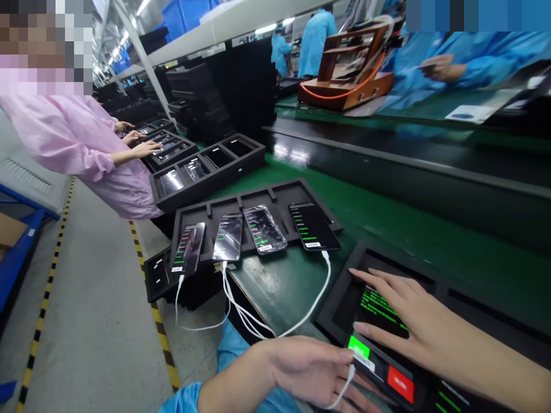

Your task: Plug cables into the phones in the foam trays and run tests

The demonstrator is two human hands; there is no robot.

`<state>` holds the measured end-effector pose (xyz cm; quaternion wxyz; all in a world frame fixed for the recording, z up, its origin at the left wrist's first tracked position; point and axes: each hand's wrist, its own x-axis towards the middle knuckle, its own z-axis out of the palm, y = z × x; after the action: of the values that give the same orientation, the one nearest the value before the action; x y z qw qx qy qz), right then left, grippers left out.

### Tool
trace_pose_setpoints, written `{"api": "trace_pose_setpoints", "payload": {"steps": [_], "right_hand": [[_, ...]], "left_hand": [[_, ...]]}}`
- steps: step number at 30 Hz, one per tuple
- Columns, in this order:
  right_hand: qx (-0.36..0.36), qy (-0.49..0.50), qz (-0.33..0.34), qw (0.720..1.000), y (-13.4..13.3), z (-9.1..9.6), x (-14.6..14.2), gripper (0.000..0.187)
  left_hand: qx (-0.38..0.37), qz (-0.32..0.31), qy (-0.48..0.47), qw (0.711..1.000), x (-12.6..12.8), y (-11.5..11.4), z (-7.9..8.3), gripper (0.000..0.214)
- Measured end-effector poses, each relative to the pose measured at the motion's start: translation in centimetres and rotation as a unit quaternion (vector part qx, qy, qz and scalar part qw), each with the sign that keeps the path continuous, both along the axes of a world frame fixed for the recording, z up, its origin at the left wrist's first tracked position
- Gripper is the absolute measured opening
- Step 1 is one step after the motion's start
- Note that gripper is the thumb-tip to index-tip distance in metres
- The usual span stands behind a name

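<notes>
Two bare hands are set at one phone (379, 310) over a black tray (340, 298), lower right. By the left hand (312, 367), partly curled, the phone's lower end is held between thumb and fingers; a white cable (346, 385) is plugged in there. The right hand (413, 310) is spread open over the screen, lit with green text, a green block and a red block; whether any grip is applied by it cannot be told. Farther along the green counter (267, 287), four phones (264, 229) are propped on a second tray (297, 195), three of them cabled. Beyond, more trays are handled by a person in pink (73, 137). Behind, a brown wooden stand (340, 100) and blue-clothed workers (318, 40) are seen.
</notes>
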<state>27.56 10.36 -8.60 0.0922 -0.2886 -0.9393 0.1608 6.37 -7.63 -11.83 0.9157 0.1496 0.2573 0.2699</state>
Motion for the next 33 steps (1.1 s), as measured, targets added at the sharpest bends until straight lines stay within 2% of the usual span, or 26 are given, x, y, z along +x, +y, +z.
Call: {"api": "trace_pose_setpoints", "payload": {"steps": [4, 16, 25, 28, 33], "right_hand": [[0.008, -0.001, 0.008, 1.0, 0.0, -0.1, -0.1, 0.088], [0.036, 0.014, 0.022, 0.999, -0.2, 1.0, -1.1, 0.086], [0.027, 0.01, 0.021, 0.999, -0.5, 1.0, -1.2, 0.091], [0.011, 0.0, 0.017, 1.0, -0.8, 2.3, -1.5, 0.092], [-0.037, -0.053, 0.02, 0.998, -1.9, 6.2, -2.7, 0.098]], "left_hand": [[-0.005, -0.001, 0.016, 1.0, 0.0, 0.0, 0.3, 0.077], [0.0, 0.003, 0.0, 1.0, 0.2, 0.1, -0.2, 0.075], [-0.005, 0.011, -0.011, 1.0, 0.9, 0.3, -2.7, 0.077], [-0.008, 0.018, -0.004, 1.0, 0.7, 0.0, -1.7, 0.07], [0.033, 0.066, -0.027, 0.997, -0.5, -0.9, 1.2, 0.053]]}}
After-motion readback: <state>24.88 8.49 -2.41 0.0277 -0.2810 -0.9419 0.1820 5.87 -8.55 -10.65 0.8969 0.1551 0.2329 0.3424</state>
